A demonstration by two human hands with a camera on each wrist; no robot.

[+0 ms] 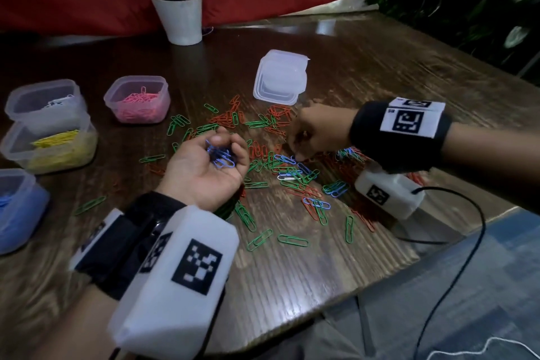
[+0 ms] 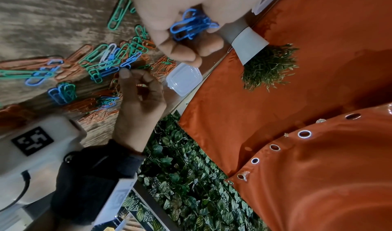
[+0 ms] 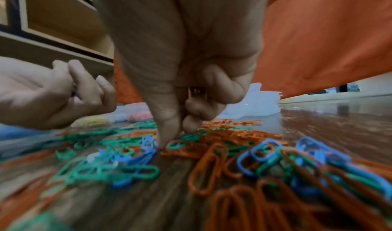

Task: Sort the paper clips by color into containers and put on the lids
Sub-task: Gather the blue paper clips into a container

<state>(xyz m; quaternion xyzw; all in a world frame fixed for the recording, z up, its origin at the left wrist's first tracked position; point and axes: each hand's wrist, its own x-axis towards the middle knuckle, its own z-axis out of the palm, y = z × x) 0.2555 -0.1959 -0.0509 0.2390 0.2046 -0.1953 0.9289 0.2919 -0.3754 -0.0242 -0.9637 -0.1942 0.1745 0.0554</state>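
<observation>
Centre frame, the palm-up left hand cups a bunch of blue wire paper clips; right hand, fingers curled downward, pinches into the mixed coloured clip pile, grasp unclear.

No readable text; wrist bands carry only square coded markers.

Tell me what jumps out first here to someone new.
The scatter of green, orange and blue paper clips across the middle of the wooden table. Next, the left hand, palm up, cupping a bunch of blue clips, while the right hand reaches fingertips-down into the pile. At the left edge stand open tubs, pink clips and yellow clips already sorted.
</observation>
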